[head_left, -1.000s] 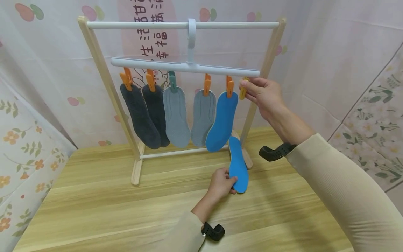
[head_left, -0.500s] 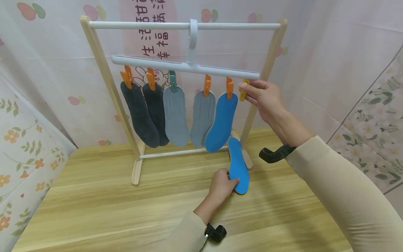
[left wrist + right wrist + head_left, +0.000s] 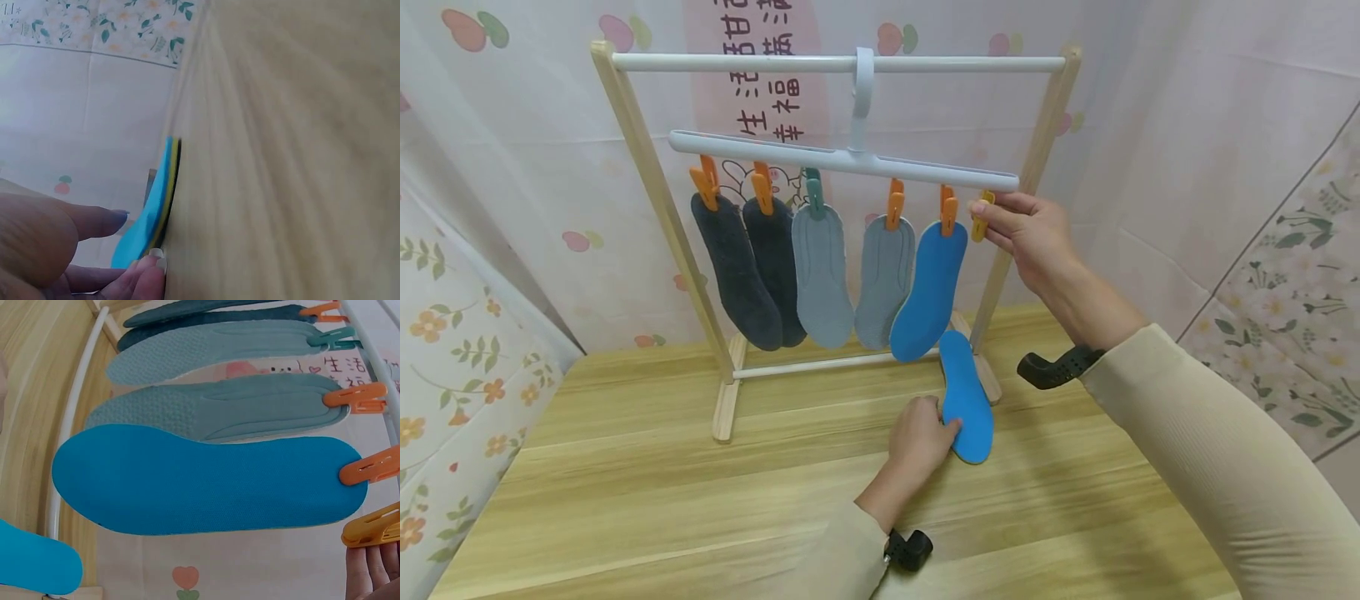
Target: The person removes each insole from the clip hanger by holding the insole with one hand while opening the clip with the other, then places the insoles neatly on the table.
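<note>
On the table in front of the rack's right foot lies a blue insole [image 3: 967,400]. My left hand [image 3: 919,437] is at its near left edge, thumb over the top and fingertips at the rim. In the left wrist view the insole [image 3: 150,219] shows a yellow and dark layered edge beside my fingers. Up at the hanger's right end, my right hand [image 3: 1033,233] pinches a yellow clothespin [image 3: 981,218], with no insole in its jaws. A second blue insole [image 3: 929,292] hangs just left of it from an orange clothespin [image 3: 948,212].
A white hanger [image 3: 842,161] tilts down to the right on a wooden rack [image 3: 647,183]. Two grey insoles [image 3: 822,279] and two dark insoles [image 3: 737,275] hang from it on orange and green clothespins. Printed cloth [image 3: 1150,167] stands behind the wooden table [image 3: 662,500].
My left hand has shifted slightly left along the insole's edge, and the insole's far end has swung a little left. The right hand keeps its pinch on the yellow clothespin, nearly still.
</note>
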Available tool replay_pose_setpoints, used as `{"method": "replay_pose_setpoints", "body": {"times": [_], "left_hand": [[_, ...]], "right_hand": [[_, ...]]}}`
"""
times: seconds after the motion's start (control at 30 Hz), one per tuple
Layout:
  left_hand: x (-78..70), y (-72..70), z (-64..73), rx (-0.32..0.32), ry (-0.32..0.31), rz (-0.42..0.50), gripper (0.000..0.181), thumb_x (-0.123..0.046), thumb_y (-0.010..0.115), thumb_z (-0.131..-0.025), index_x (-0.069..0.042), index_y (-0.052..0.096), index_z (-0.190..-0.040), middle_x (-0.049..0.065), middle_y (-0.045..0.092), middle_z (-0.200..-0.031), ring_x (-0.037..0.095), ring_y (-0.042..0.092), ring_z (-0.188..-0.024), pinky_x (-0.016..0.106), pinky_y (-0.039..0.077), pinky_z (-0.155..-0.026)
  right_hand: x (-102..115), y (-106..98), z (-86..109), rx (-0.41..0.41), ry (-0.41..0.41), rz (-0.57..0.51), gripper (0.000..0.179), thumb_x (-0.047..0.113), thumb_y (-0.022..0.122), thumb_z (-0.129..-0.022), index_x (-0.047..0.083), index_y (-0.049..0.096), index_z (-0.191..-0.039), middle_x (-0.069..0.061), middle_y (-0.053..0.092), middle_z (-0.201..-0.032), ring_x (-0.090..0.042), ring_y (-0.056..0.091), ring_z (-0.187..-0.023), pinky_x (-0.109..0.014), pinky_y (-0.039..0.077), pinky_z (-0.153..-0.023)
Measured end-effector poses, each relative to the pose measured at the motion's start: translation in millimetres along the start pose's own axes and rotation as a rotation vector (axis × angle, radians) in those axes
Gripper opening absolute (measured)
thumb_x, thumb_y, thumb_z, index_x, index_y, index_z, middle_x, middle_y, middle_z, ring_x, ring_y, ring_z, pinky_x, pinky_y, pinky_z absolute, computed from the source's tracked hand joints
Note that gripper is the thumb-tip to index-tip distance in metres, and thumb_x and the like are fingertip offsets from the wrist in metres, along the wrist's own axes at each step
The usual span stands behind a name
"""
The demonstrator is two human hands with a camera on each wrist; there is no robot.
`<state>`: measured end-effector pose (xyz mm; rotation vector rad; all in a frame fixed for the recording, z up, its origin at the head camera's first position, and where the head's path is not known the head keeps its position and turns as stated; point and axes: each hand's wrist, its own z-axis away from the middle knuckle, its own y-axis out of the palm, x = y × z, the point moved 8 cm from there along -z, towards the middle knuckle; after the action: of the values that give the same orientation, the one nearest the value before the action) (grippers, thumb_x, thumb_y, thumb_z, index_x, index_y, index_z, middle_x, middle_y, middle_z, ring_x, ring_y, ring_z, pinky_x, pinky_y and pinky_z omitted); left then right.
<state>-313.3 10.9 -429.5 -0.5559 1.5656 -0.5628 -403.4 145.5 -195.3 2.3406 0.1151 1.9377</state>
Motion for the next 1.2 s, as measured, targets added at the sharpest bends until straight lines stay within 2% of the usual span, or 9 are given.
{"method": "replay_pose_setpoints", "body": {"times": [0.07, 0.13, 0.23, 0.3, 0.57, 0.77, 0.9, 1.0, 1.2], "left_hand": [[-0.6, -1.9, -0.7, -0.004, 0.006, 0.006, 0.028, -0.024, 0.077, -0.09, -0.007, 0.062, -0.074, -0.001, 0.041, -0.062, 0.012, 0.039, -0.053, 0.026, 0.027, -0.046], [-1.3, -4.6, -1.0, -0.012, 0.006, 0.006, 0.023, -0.024, 0.076, -0.09, -0.002, 0.071, -0.092, 0.0, 0.05, -0.067, 0.012, 0.046, -0.059, 0.026, 0.033, -0.049], [-3.0, -11.3, -0.6, -0.04, 0.001, 0.015, 0.036, -0.024, 0.075, -0.091, -0.002, 0.071, -0.119, 0.005, 0.066, -0.087, 0.016, 0.062, -0.077, 0.029, 0.045, -0.058], [-4.9, -17.1, -0.7, -0.062, 0.0, 0.025, 0.04, -0.025, 0.074, -0.092, -0.003, 0.069, -0.125, 0.008, 0.069, -0.1, 0.02, 0.066, -0.087, 0.033, 0.05, -0.063], [-11.7, -42.0, -9.4, -0.197, 0.065, 0.108, 0.039, -0.024, 0.071, -0.094, -0.004, 0.066, -0.127, 0.011, 0.067, -0.119, 0.027, 0.068, -0.099, 0.039, 0.056, -0.075], [-9.5, -61.1, -17.6, -0.282, 0.086, 0.213, 0.036, -0.02, 0.069, -0.094, -0.007, 0.066, -0.128, 0.011, 0.063, -0.122, 0.026, 0.063, -0.099, 0.033, 0.052, -0.073], [-6.3, -76.3, -19.8, -0.344, 0.093, 0.267, 0.038, -0.019, 0.07, -0.094, -0.009, 0.063, -0.13, 0.012, 0.061, -0.125, 0.029, 0.062, -0.106, 0.039, 0.053, -0.08], [-3.5, -81.8, -21.8, -0.355, 0.096, 0.311, 0.042, -0.018, 0.069, -0.095, -0.008, 0.059, -0.134, 0.012, 0.059, -0.133, 0.032, 0.061, -0.115, 0.043, 0.054, -0.091], [-2.2, -80.8, -25.6, -0.325, 0.119, 0.36, 0.057, -0.017, 0.068, -0.096, -0.004, 0.046, -0.147, 0.015, 0.052, -0.145, 0.037, 0.054, -0.131, 0.05, 0.048, -0.106]], "right_hand": [[0, -1, 0.3, 0.0, 0.002, 0.0, 0.036, 0.019, 0.084, -0.082, 0.008, 0.074, -0.115, 0.0, 0.066, -0.111, -0.012, 0.069, -0.102, -0.034, 0.049, -0.105], [0, -2, 0.6, 0.0, 0.004, 0.002, 0.037, 0.02, 0.083, -0.082, 0.008, 0.074, -0.116, 0.001, 0.067, -0.111, -0.012, 0.069, -0.103, -0.034, 0.048, -0.106], [0, -3, 1.2, 0.001, 0.005, 0.007, 0.036, 0.02, 0.083, -0.083, 0.009, 0.074, -0.116, 0.001, 0.067, -0.111, -0.011, 0.069, -0.103, -0.034, 0.048, -0.107], [1, -3, 1.4, 0.002, 0.003, 0.008, 0.034, 0.02, 0.083, -0.083, 0.009, 0.074, -0.114, 0.001, 0.067, -0.11, -0.011, 0.069, -0.102, -0.035, 0.047, -0.107], [3, -5, 2.0, 0.01, -0.003, 0.014, 0.03, 0.021, 0.083, -0.083, 0.011, 0.075, -0.11, 0.002, 0.067, -0.111, -0.01, 0.069, -0.102, -0.036, 0.046, -0.109], [3, -5, 3.7, 0.003, 0.002, 0.026, 0.045, 0.023, 0.084, -0.082, 0.007, 0.071, -0.122, 0.001, 0.067, -0.112, -0.014, 0.067, -0.107, -0.037, 0.045, -0.112], [3, -3, 4.4, 0.008, 0.009, 0.034, 0.051, 0.023, 0.084, -0.082, 0.005, 0.068, -0.127, 0.0, 0.065, -0.115, -0.015, 0.066, -0.11, -0.038, 0.044, -0.113], [2, -2, 5.3, 0.013, 0.01, 0.046, 0.053, 0.023, 0.083, -0.084, 0.004, 0.066, -0.13, 0.0, 0.063, -0.117, -0.015, 0.065, -0.11, -0.038, 0.043, -0.114], [2, -3, 7.3, 0.019, 0.011, 0.068, 0.055, 0.025, 0.081, -0.085, 0.004, 0.064, -0.133, 0.001, 0.063, -0.119, -0.016, 0.064, -0.114, -0.038, 0.043, -0.115]]}}
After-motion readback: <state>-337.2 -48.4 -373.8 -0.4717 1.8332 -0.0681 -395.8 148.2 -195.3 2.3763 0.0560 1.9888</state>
